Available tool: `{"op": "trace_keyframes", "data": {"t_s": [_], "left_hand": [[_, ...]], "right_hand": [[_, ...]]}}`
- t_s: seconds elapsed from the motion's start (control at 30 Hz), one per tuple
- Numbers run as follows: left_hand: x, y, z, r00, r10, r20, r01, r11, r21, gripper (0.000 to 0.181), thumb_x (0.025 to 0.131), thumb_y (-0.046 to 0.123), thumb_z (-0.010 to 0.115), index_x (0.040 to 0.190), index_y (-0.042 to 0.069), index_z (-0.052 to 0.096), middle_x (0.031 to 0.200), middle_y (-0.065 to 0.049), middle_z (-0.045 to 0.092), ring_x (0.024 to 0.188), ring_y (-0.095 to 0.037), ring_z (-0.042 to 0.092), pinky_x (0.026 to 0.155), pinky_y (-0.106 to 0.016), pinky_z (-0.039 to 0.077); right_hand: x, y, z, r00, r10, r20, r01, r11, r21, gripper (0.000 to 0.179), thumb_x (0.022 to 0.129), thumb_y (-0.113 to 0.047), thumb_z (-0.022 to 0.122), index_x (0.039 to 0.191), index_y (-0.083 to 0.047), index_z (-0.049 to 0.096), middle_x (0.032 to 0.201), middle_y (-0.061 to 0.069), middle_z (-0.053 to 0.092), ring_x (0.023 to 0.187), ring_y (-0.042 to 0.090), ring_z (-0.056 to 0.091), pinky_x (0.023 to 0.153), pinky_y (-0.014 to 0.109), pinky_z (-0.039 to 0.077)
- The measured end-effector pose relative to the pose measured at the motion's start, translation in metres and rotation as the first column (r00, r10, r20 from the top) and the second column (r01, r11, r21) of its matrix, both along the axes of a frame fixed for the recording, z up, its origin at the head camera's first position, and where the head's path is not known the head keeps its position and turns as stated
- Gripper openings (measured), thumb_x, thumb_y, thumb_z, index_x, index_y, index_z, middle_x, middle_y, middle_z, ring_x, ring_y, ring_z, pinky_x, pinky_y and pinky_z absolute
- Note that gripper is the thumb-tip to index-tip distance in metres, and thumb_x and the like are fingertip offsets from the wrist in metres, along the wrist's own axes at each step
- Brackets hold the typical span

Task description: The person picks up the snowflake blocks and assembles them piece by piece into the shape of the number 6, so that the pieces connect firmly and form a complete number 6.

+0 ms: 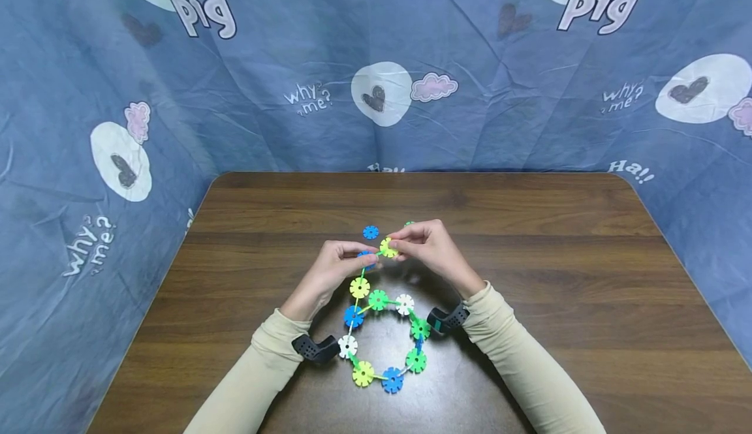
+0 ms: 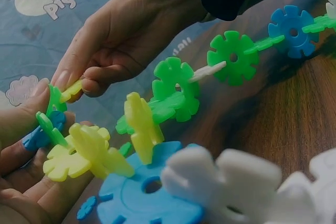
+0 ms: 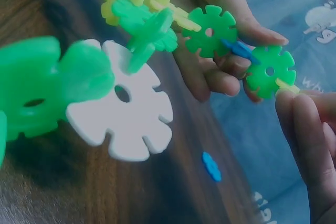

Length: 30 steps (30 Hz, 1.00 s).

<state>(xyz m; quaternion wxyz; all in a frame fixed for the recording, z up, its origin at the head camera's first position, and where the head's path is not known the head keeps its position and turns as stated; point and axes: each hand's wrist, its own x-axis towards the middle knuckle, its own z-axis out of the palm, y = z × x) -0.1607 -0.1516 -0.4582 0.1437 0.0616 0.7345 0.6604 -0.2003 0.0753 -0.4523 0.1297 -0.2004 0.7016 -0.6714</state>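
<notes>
In the head view, my left hand point(image 1: 322, 277) holds the far end of a chain of notched plastic discs, fingers around a blue disc point(image 3: 239, 50) and a green disc point(image 3: 262, 81). My right hand point(image 1: 439, 251) pinches a yellow disc point(image 1: 386, 247) between thumb and fingertips. Its edge meets the green disc in the right wrist view; how deep it sits in the slot is hidden by the fingers. Nearer me, the chain runs through a yellow disc point(image 1: 360, 281) into a closed ring of blue, white, green and yellow discs, including a white disc point(image 1: 348, 346).
A loose blue disc point(image 1: 370, 232) lies on the brown wooden table point(image 1: 529, 225) just beyond the hands. Behind my right fingers a green piece point(image 1: 409, 224) shows partly. A blue printed cloth point(image 1: 470, 134) hangs behind the table. Both wrists wear black bands.
</notes>
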Motion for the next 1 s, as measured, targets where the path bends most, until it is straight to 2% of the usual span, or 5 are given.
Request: {"op": "trace_keyframes", "data": {"t_s": [0.4,0.57,0.7,0.8,1.0], "left_hand": [[0.001,0.001,0.002,1.000,-0.013,0.007,0.013,0.999,-0.049,0.031,0.099,0.016,0.071,0.122,-0.005,0.071,0.102,-0.016,0.080,0.096,-0.016,0.078,0.092,-0.028,0.058],[0.000,0.002,0.001,0.999,-0.038,0.039,0.040,0.998,-0.056,0.032,0.098,0.016,0.071,0.123,-0.003,0.069,0.103,-0.008,0.080,0.097,-0.011,0.075,0.090,-0.026,0.058],[0.000,0.003,0.001,0.997,-0.053,0.056,0.055,0.998,-0.044,0.031,0.099,0.017,0.070,0.124,-0.001,0.067,0.105,-0.008,0.079,0.103,-0.021,0.076,0.092,-0.028,0.058],[0.000,0.002,0.003,0.998,-0.039,0.054,0.041,0.998,-0.046,0.031,0.099,0.019,0.070,0.125,0.001,0.067,0.107,-0.012,0.079,0.106,-0.026,0.076,0.094,-0.030,0.058],[0.000,0.000,0.004,1.000,-0.002,0.005,0.003,0.996,-0.086,0.032,0.102,0.023,0.065,0.126,0.001,0.067,0.113,-0.005,0.074,0.098,-0.010,0.067,0.089,-0.028,0.054]], "right_hand": [[-0.002,0.004,0.002,1.000,0.020,0.024,-0.021,0.999,0.036,0.018,0.093,0.002,0.072,0.107,0.013,0.073,0.098,0.024,0.077,0.068,0.009,0.073,0.072,0.037,0.065],[-0.003,0.008,0.003,0.999,0.047,-0.009,-0.046,0.994,0.096,0.021,0.094,-0.006,0.074,0.111,0.006,0.076,0.100,0.020,0.078,0.073,0.028,0.075,0.076,0.052,0.064],[-0.004,0.013,0.003,0.996,0.089,-0.002,-0.089,0.991,0.097,0.030,0.096,-0.007,0.071,0.122,0.007,0.071,0.108,0.021,0.076,0.085,0.042,0.076,0.081,0.056,0.062],[-0.005,0.014,0.002,0.994,0.106,0.013,-0.107,0.991,0.085,0.035,0.095,-0.007,0.071,0.127,0.007,0.068,0.107,0.022,0.075,0.089,0.043,0.076,0.082,0.056,0.062],[-0.005,0.010,0.000,0.992,0.103,0.070,-0.107,0.992,0.063,0.028,0.094,-0.006,0.073,0.119,0.006,0.070,0.102,0.021,0.076,0.089,0.040,0.076,0.082,0.054,0.062]]}}
